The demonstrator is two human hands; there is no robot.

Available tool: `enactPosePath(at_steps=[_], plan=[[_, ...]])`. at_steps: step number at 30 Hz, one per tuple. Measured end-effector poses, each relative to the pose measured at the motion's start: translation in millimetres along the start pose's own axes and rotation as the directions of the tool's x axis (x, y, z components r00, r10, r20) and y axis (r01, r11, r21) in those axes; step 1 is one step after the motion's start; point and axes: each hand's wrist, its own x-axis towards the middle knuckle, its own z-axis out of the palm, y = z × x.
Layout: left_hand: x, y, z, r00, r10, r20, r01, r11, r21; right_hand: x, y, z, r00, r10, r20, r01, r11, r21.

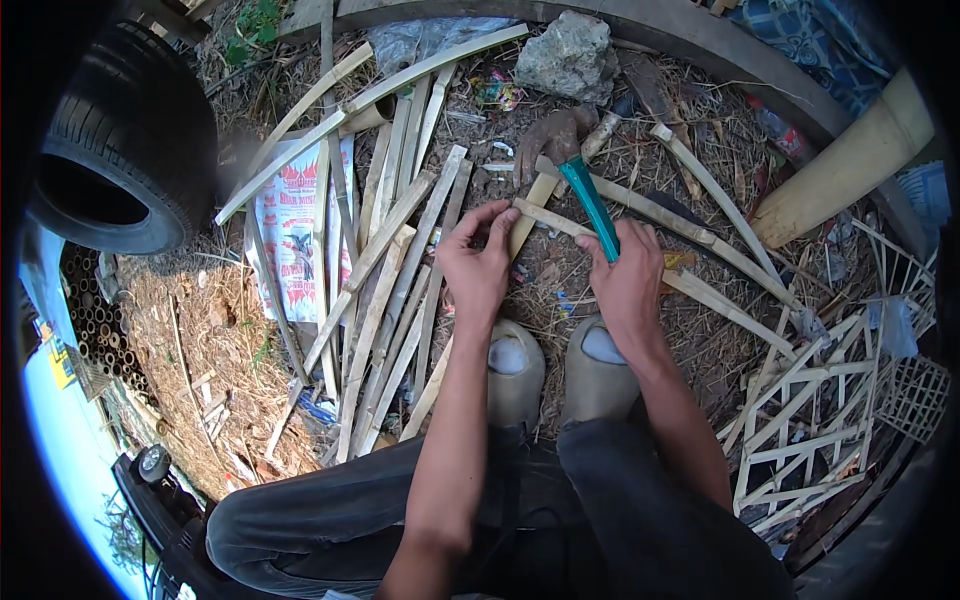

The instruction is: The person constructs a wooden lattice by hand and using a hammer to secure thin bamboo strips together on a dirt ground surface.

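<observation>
My left hand (474,262) pinches the near-left end of a split bamboo strip (550,218) between thumb and fingertips. Whether a small nail is also in that pinch, I cannot make out. In my right hand (628,285) is a hammer with a teal handle (590,208), its rusty brown head (553,138) pointing away from me. The same strip runs under my right fingers and seems to come out beyond them to the lower right. Another bamboo strip (690,232) lies just past the hammer, slanting down to the right.
Many loose bamboo strips (385,290) lie piled on the left, over a printed sack (300,225). A grey rock (568,58) sits at the far side. A tyre (125,140) stands upper left, a thick bamboo pole (850,165) right. Nailed bamboo lattice (800,430) lies lower right.
</observation>
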Motion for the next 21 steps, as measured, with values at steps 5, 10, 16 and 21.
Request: enactPosePath(at_steps=[5, 10, 16, 21], plan=[[-1.6, -5.0, 6.5, 0.997, 0.067, 0.035, -0.067, 0.998, 0.006, 2.2, 4.3, -4.6, 0.999, 0.040, 0.001, -0.040, 0.998, 0.041], [-0.9, -11.3, 4.1, 0.996, 0.080, 0.026, -0.080, 0.996, 0.029, 6.2, 0.3, -5.1, 0.995, 0.097, 0.039, -0.099, 0.993, 0.059], [1.3, -13.4, 6.0, 0.956, 0.284, 0.077, -0.291, 0.951, 0.108, 7.9, 4.6, -4.0, 0.982, 0.175, 0.075, -0.180, 0.981, 0.069], [2.2, -14.5, 9.6, 0.914, 0.401, 0.057, -0.404, 0.894, 0.193, 7.9, 3.7, -4.4, 0.990, 0.130, 0.057, -0.132, 0.990, 0.040]])
